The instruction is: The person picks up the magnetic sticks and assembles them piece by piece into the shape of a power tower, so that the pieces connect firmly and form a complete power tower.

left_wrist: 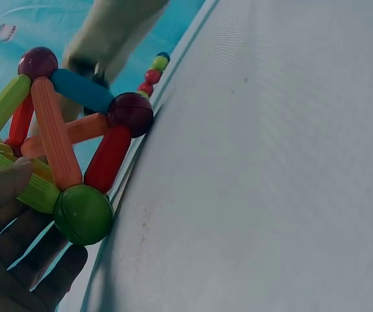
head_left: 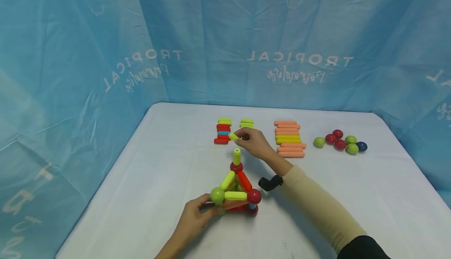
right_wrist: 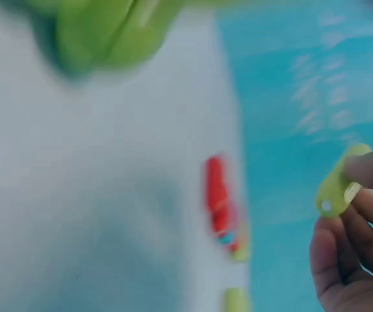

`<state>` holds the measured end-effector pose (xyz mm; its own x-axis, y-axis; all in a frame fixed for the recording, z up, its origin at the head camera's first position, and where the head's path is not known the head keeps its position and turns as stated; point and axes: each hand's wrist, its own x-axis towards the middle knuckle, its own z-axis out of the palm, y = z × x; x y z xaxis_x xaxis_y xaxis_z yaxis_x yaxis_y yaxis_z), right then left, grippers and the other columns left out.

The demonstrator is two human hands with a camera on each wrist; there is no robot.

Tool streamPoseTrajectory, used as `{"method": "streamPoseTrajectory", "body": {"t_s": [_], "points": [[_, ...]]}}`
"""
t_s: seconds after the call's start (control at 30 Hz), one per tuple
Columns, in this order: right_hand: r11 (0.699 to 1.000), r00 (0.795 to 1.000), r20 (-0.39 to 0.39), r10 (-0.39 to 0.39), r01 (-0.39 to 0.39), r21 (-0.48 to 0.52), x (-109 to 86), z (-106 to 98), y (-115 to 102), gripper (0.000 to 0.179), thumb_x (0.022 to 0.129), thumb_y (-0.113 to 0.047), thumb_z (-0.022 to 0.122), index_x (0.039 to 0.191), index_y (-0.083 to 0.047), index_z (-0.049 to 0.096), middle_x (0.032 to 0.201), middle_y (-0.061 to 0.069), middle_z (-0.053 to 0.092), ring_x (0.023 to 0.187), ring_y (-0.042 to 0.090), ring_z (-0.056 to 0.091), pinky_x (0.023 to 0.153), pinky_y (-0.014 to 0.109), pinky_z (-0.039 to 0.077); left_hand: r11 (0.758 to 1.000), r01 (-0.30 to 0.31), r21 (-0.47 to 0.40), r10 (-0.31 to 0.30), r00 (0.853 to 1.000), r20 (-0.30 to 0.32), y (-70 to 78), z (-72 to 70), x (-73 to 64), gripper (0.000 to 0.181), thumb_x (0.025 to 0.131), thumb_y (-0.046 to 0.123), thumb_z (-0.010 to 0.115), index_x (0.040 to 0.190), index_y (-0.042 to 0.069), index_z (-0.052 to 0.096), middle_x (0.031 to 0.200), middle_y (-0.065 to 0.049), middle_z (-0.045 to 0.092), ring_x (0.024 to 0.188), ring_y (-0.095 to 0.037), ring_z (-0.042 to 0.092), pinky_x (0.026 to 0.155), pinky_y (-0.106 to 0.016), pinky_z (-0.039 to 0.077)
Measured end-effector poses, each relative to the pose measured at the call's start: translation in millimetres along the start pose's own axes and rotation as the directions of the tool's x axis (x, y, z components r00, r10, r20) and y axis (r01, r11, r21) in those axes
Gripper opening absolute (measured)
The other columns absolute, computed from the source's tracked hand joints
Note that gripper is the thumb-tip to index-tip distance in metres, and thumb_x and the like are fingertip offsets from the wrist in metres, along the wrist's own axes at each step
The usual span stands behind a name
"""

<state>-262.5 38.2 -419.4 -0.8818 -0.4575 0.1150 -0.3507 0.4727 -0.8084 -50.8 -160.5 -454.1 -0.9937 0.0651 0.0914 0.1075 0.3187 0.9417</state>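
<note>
- Evidently, the glossy plastic framework of coloured balls and rods (head_left: 235, 196) was over the near middle of the white tabletop (head_left: 169, 165); whether its base rested there could not be told.
- A short yellow-green plastic rod (head_left: 237, 157) stood upright on the dark red ball (head_left: 236, 168) at its top, the upper end bare.
- The left hand (head_left: 195, 214) pinched the framework's left corner between thumb and fingers, beside a green ball (head_left: 217, 195).
- The right hand (head_left: 254, 144) pinched a second yellow-green rod (head_left: 233, 136) by its side, apart from the upright one.
- A pale dot on that rod's end suggested magnetic joints, so a sideways knock from the right hand could have toppled the upright rod; too hard a squeeze by the left could have twisted a corner loose.
- Farther off lay short mixed-colour rods (head_left: 223, 127); right of them, long orange and yellow rods (head_left: 288, 137); far right, loose balls (head_left: 340, 144).
</note>
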Motion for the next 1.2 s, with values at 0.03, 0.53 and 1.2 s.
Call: {"method": "streamPoseTrajectory", "body": {"t_s": [0.03, 0.53, 1.2], "points": [[0.997, 0.999, -0.028, -0.021, 0.023, 0.077, -12.5, -8, -4, 0.027, 0.091, -0.013, 0.066, 0.116, -0.006, 0.065, 0.102, 0.004, 0.064, 0.089, 0.020, 0.058, 0.077, 0.031, 0.052, 1.000, -0.002, -0.003, 0.002, 1.000, 0.000, -0.3, -0.2, -0.1, 0.023, 0.081, 0.015, 0.077, 0.103, 0.013, 0.071, 0.106, 0.002, 0.070, 0.104, -0.018, 0.062, 0.094, -0.042, 0.045], [0.848, 0.903, 0.024, -0.429, 0.393, 0.356, -138.5, -19, -36, 0.028, 0.088, 0.005, 0.065, 0.113, -0.007, 0.062, 0.103, 0.004, 0.064, 0.096, 0.021, 0.059, 0.090, 0.034, 0.048, 0.994, 0.043, -0.096, -0.045, 0.999, -0.020, -8.3, -7.8, 2.1, 0.021, 0.083, 0.009, 0.074, 0.103, 0.003, 0.070, 0.106, -0.011, 0.069, 0.103, -0.028, 0.064, 0.083, -0.028, 0.051], [0.975, 0.980, -0.094, -0.177, 0.188, 0.119, -8.9, 11, -5, 0.026, 0.094, -0.020, 0.064, 0.116, -0.006, 0.066, 0.106, 0.002, 0.067, 0.096, 0.017, 0.061, 0.082, 0.030, 0.050, 0.999, -0.013, 0.032, 0.018, 0.985, -0.172, -12.2, -10.5, 5.6, 0.020, 0.088, 0.013, 0.069, 0.108, 0.008, 0.068, 0.106, -0.003, 0.068, 0.104, -0.020, 0.062, 0.088, -0.032, 0.049]]}}
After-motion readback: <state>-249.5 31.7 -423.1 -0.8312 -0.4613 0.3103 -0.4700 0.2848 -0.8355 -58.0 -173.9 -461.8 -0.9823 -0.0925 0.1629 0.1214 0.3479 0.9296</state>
